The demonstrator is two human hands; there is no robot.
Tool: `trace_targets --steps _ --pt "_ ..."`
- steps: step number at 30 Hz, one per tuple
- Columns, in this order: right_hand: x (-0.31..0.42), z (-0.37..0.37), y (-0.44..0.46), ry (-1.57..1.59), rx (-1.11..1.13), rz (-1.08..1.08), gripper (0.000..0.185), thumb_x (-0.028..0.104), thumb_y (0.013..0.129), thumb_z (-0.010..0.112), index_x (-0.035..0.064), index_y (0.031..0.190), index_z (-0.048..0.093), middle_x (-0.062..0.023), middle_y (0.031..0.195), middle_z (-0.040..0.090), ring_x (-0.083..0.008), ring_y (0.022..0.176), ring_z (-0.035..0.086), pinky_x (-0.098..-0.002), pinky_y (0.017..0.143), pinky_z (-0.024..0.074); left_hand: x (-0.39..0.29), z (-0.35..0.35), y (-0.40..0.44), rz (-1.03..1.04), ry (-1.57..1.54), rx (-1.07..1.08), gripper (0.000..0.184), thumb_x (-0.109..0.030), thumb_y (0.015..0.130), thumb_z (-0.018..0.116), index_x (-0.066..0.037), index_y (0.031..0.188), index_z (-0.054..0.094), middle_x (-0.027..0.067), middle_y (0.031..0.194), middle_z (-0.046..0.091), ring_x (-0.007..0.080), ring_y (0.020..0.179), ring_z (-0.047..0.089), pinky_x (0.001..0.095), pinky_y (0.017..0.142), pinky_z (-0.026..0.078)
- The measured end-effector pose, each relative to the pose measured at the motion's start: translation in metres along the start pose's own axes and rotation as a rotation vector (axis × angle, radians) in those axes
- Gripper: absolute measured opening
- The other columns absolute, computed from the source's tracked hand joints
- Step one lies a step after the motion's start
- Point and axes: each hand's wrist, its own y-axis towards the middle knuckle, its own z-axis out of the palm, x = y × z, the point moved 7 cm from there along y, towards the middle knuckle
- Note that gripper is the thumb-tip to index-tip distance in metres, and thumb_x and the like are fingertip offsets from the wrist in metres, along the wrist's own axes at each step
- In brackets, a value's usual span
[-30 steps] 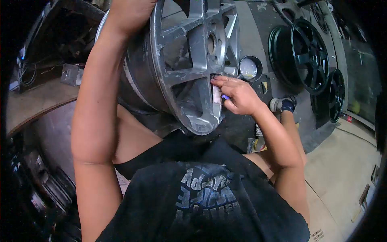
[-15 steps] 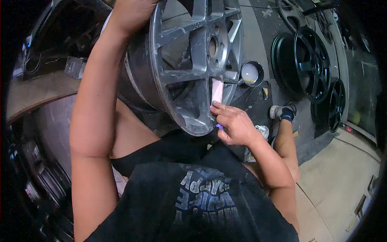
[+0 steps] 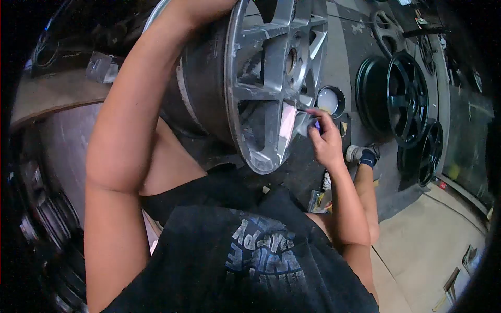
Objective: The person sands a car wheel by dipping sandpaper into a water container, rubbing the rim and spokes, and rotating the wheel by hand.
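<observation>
A scuffed grey alloy wheel rim (image 3: 232, 78) stands tilted in front of me, its spokes turned right. Pinkish-white filler (image 3: 287, 120) coats a flat patch on one lower spoke. My right hand (image 3: 329, 143) is beside that patch, its fingers closed on a small blue-purple spreader (image 3: 318, 125), mostly hidden; the index finger points toward the spoke. My left hand (image 3: 206, 6) is at the upper edge of the rim, and its fingers are cut off by the top of the view.
A dark pot (image 3: 331, 100) with whitish liquid stands behind the rim. Dark wheels (image 3: 404, 99) stand on the right, near a glass panel (image 3: 467, 135). A curved wooden edge (image 3: 57, 108) lies left, with more wheels (image 3: 49, 208) below. My shoe (image 3: 360, 154) rests on the floor mat.
My right hand has moved up and away from the lower spoke, off the filler patch to its right side. The rim appears farther right in view; the left arm still reaches to its top.
</observation>
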Motion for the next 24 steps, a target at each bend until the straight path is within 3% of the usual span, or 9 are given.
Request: trace_targets --steps 2,3,6,12,14,17,21,23,24 --pt "0.011 0.016 0.003 -0.217 0.291 -0.05 0.056 0.004 0.083 0.057 0.014 0.139 0.06 -0.0211 0.108 0.07 -0.0405 0.096 0.066 -0.0425 0.087 0.0537 0.0 0.0 0.0 0.021 0.001 0.008 0.008 -0.011 0.086 0.059 -0.008 0.093 0.061 -0.0035 0.084 0.056 0.0069 0.076 0.05 0.0228 0.069 0.041" --pt "0.017 0.018 0.001 -0.425 0.252 -0.224 0.066 0.006 0.084 0.056 0.0254 0.148 0.054 -0.0217 0.111 0.07 -0.0411 0.099 0.066 -0.0461 0.088 0.0544 0.0 0.0 -0.001 0.018 0.0 0.004 0.008 -0.011 0.086 0.059 -0.008 0.093 0.061 -0.0035 0.084 0.056 0.0069 0.076 0.05 0.0228 0.069 0.041" --pt "0.012 0.023 0.001 -0.57 0.38 -0.122 0.073 0.007 0.083 0.059 0.0297 0.152 0.048 -0.0212 0.109 0.07 -0.0414 0.099 0.067 -0.0491 0.086 0.0549 -0.004 0.003 -0.001 0.073 -0.014 0.015 0.007 -0.01 0.086 0.059 -0.007 0.092 0.062 -0.0029 0.085 0.057 0.0077 0.078 0.051 0.0232 0.073 0.042" --pt "0.014 0.03 -0.019 -0.609 0.441 -0.176 0.078 0.008 0.082 0.064 0.0308 0.154 0.045 -0.0172 0.093 0.067 -0.0392 0.089 0.067 -0.0494 0.08 0.0551 -0.001 0.002 -0.001 0.073 -0.023 0.029 0.006 -0.01 0.086 0.058 -0.007 0.091 0.061 -0.002 0.085 0.057 0.009 0.079 0.052 0.0242 0.074 0.043" --pt "0.02 0.031 -0.028 -0.589 0.451 -0.172 0.075 0.008 0.082 0.064 0.0296 0.152 0.049 -0.0162 0.088 0.064 -0.0378 0.087 0.067 -0.0491 0.079 0.0551 0.0 0.001 -0.001 0.043 -0.029 -0.001 0.006 -0.01 0.086 0.058 -0.007 0.091 0.061 -0.002 0.087 0.057 0.0093 0.08 0.052 0.0244 0.074 0.043" --pt "0.027 0.041 -0.041 -0.553 0.562 -0.231 0.069 0.005 0.076 0.062 0.0141 0.144 0.057 -0.0185 0.092 0.066 -0.0398 0.088 0.065 -0.0472 0.078 0.0538 -0.002 0.0 -0.002 0.006 -0.002 -0.009 0.007 -0.01 0.085 0.059 -0.007 0.091 0.061 -0.0018 0.088 0.057 0.0095 0.08 0.052 0.0246 0.074 0.043" --pt "0.039 0.038 -0.041 -0.249 0.421 -0.364 0.054 0.003 0.081 0.061 0.0075 0.135 0.062 -0.0172 0.093 0.068 -0.0339 0.083 0.067 -0.0413 0.076 0.0537 -0.002 0.002 0.0 -0.026 -0.011 -0.028 0.007 -0.009 0.084 0.06 -0.007 0.091 0.061 -0.0015 0.087 0.057 0.0098 0.08 0.052 0.0247 0.074 0.043" --pt "0.025 0.026 -0.028 -0.184 0.258 0.033 0.033 0.004 0.088 0.064 0.0019 0.121 0.066 -0.0155 0.091 0.069 -0.0251 0.078 0.065 -0.0354 0.075 0.0518 0.0 0.003 0.003 0.04 -0.019 -0.013 0.007 -0.009 0.084 0.06 -0.006 0.09 0.061 -0.0005 0.086 0.057 0.0103 0.08 0.053 0.0255 0.074 0.044" --pt "0.024 0.03 -0.026 -0.193 0.253 0.032 0.033 0.004 0.088 0.064 0.0019 0.121 0.066 -0.0155 0.091 0.069 -0.0251 0.078 0.065 -0.0354 0.075 0.0518 0.003 0.004 0.004 0.048 -0.025 -0.014 0.007 -0.009 0.084 0.06 -0.006 0.09 0.061 -0.0005 0.086 0.057 0.0103 0.08 0.053 0.0255 0.074 0.044"
